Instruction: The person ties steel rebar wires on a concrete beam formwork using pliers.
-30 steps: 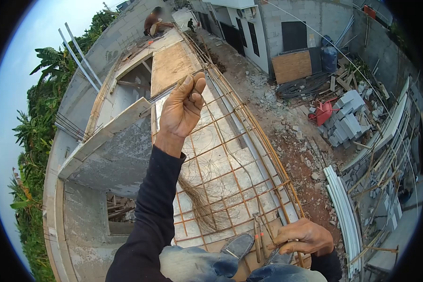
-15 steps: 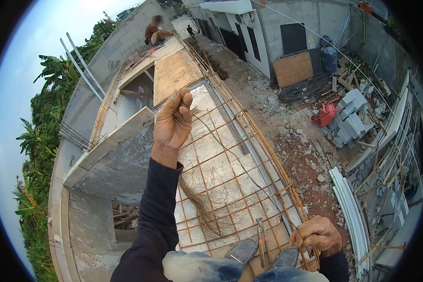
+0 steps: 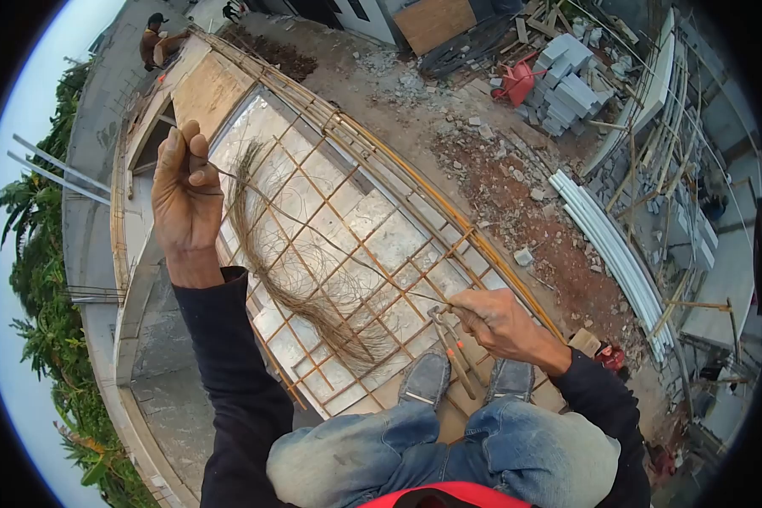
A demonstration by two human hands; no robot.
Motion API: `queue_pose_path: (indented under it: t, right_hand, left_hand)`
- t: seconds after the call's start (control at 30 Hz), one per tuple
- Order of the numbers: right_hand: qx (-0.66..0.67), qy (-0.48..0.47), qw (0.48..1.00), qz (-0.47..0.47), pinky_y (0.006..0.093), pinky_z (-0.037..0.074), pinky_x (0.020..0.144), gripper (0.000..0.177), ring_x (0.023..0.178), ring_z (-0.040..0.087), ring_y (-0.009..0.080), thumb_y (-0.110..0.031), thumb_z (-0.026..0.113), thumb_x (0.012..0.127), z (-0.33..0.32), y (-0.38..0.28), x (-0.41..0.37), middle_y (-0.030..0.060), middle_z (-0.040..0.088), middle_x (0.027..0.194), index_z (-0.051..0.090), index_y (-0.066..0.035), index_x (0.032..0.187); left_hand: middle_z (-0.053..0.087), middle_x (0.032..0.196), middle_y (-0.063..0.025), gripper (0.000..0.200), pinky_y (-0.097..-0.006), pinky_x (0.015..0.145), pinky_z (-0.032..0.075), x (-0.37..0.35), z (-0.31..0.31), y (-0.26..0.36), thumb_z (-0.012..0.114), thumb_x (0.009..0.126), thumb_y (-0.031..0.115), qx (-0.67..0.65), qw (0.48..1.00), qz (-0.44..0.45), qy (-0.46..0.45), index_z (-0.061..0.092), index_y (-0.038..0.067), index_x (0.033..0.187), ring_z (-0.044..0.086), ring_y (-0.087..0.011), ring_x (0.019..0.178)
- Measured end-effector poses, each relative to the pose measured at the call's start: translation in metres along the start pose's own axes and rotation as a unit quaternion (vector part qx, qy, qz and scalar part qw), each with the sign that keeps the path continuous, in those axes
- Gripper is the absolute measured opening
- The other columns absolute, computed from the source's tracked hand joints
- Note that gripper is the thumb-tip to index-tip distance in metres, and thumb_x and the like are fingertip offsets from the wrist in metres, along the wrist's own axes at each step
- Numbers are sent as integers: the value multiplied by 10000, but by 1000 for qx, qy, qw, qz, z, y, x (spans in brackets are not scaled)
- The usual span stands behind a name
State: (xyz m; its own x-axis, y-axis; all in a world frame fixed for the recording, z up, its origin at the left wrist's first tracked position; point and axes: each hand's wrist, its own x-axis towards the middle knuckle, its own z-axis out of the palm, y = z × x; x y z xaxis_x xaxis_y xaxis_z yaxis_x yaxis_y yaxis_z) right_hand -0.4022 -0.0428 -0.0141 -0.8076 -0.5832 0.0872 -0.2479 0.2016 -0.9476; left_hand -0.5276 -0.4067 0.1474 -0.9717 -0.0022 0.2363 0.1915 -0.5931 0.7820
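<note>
A dark, thin wire (image 3: 330, 239) runs slantwise between my two hands above the rebar grid (image 3: 326, 201). My left hand (image 3: 188, 195), raised at the left, pinches its upper end. Near my shoes, my right hand (image 3: 504, 326) has its fingers closed on the lower end. Under the wire, a loose bundle of fine tie wire (image 3: 300, 309) lies across the grid. Pincers with orange marks on the handles (image 3: 455, 356) rest between my shoes, just below my right hand.
Long rusty bars (image 3: 415, 190) edge the grid. A person (image 3: 154, 44) sits at the far upper left. Below on the ground are a red wheelbarrow (image 3: 516, 82), grey blocks (image 3: 567, 80), white pipes (image 3: 614, 258) and rubble. An opening in the structure lies at left.
The view has tilted down and turned, showing more of my legs. My hands still hold the wire, which now stretches straighter over the grid.
</note>
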Motion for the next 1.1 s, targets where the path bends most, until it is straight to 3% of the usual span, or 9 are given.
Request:
queue_pose_path:
  t: [0.07, 0.27, 0.4, 0.5, 0.57, 0.67, 0.9, 1.0, 1.1]
  right_hand:
    - [56, 1, 998, 30, 400, 489, 590, 176, 691, 643, 359, 16, 600, 856, 15, -4, -9, 218, 635, 798, 622, 30, 1030]
    - [72, -14, 997, -18, 395, 530, 648, 238, 744, 678, 327, -198, 611, 937, 59, 26, -27, 197, 682, 865, 654, 4, 1054]
    - [93, 238, 962, 94, 358, 536, 757, 287, 854, 687, 273, -255, 598, 952, -25, 51, -3, 156, 711, 967, 663, -7, 1079]
    - [-5, 252, 951, 179, 368, 529, 779, 344, 899, 685, 263, -296, 637, 925, -67, 129, 6, 168, 705, 1014, 661, 12, 1078]
    - [8, 35, 976, 216, 369, 525, 829, 388, 939, 667, 255, -317, 669, 902, -69, 173, 4, 169, 686, 1012, 644, 21, 1091]
    - [54, -23, 975, 213, 390, 514, 812, 492, 930, 658, 287, -411, 691, 863, -45, 197, 7, 182, 679, 974, 644, 25, 1087]
    - [66, 85, 973, 205, 412, 505, 763, 451, 877, 645, 294, -442, 636, 903, -31, 204, 2, 174, 664, 991, 661, -13, 1040]
    - [130, 77, 954, 258, 399, 526, 763, 467, 908, 635, 293, -464, 617, 909, -64, 198, -10, 167, 652, 1020, 661, -16, 1034]
    - [108, 43, 955, 272, 398, 534, 790, 546, 943, 633, 294, -503, 660, 861, -68, 197, -21, 167, 637, 1064, 637, -11, 1097]
  left_hand:
    - [687, 1099, -102, 206, -245, 724, 558, -1, -10, -8, 556, 984, 167, 106, 992, -12, -72, 635, 15, 1097, 668, -180, 987]
    - [663, 942, -58, 232, -195, 608, 498, -21, 1, -69, 525, 1004, 180, 197, 980, -3, 12, 564, 45, 1188, 622, -106, 764]
    - [585, 811, -43, 259, -163, 446, 368, -2, 9, -67, 496, 1019, 151, 238, 971, -24, -27, 547, -1, 1223, 426, -38, 525]
    - [585, 785, -41, 241, -151, 425, 347, -1, 8, -102, 528, 1004, 135, 326, 940, -100, -18, 570, -16, 1186, 414, -29, 495]
    - [578, 736, -22, 218, -138, 411, 313, -7, 8, -138, 590, 975, 142, 389, 908, -153, 24, 603, -5, 1136, 392, -14, 475]
    - [565, 712, 0, 214, -146, 409, 285, -13, 3, -175, 615, 964, 167, 453, 867, -207, 2, 613, 10, 1110, 385, -4, 479]
    - [560, 727, 14, 225, -150, 444, 285, 1, 1, -221, 641, 952, 200, 536, 777, -322, -70, 618, 30, 1097, 397, 4, 529]
    - [604, 858, -9, 256, -149, 502, 293, 7, -7, -248, 655, 940, 163, 665, 708, -169, -167, 603, -3, 1129, 424, 10, 593]
    - [620, 886, -20, 355, -186, 515, 357, 27, -5, -265, 745, 861, 161, 680, 658, -218, -241, 599, -5, 1139, 475, -28, 613]
